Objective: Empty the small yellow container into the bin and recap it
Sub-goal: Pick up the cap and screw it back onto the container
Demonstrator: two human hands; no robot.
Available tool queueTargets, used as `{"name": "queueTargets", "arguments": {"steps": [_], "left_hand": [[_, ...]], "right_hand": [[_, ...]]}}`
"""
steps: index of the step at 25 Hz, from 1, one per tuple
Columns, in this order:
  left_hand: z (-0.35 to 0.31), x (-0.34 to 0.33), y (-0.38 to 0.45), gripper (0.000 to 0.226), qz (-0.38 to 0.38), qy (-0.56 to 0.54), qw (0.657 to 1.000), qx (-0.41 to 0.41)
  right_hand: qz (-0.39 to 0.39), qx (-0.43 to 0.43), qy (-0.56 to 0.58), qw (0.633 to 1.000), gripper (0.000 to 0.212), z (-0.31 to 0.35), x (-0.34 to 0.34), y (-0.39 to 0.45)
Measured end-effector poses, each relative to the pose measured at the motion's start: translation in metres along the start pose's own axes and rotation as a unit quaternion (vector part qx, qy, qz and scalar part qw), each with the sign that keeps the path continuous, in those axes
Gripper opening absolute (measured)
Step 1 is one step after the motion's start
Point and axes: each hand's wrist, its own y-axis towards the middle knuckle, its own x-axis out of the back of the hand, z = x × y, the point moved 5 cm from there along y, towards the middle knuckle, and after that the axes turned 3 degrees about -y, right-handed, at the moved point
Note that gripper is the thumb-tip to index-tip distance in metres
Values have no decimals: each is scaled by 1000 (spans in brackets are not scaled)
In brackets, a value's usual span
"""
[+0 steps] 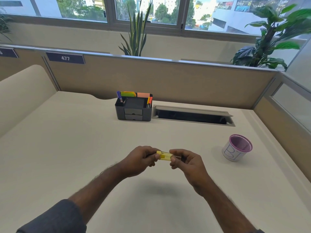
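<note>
A small yellow container (164,156) with a clear part lies sideways above the desk, held between both hands. My left hand (139,160) pinches its left end and my right hand (186,163) pinches its right end. Fingers hide both ends, so I cannot tell whether the cap is on or off. The bin (237,147), a small purple mesh cup wrapped in a white paper label, stands on the desk to the right of my hands, well apart from them.
A black desk organiser (133,109) with pens and sticky notes stands at the back centre. Beside it on the right is an open cable slot (193,116). Beige partition walls (168,78) close off the desk at the back and right.
</note>
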Motion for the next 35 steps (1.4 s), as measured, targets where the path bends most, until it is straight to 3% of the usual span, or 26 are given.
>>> {"name": "queueTargets", "arguments": {"steps": [9, 22, 27, 31, 35], "left_hand": [[-7, 3, 4, 33, -51, 14, 998, -46], [7, 3, 10, 30, -62, 3, 998, -20], [17, 5, 14, 25, -60, 10, 998, -2], [23, 13, 18, 29, -74, -80, 994, 21], [24, 26, 28, 29, -96, -177, 979, 34]], "right_hand": [[-7, -23, -2, 1000, 18, 1, -5, 6], [2, -41, 1, 999, 18, -11, -11, 16], [37, -61, -30, 997, 24, -13, -18, 29], [83, -55, -80, 992, 19, -13, -22, 39], [75, -14, -189, 979, 14, -10, -28, 60]]}}
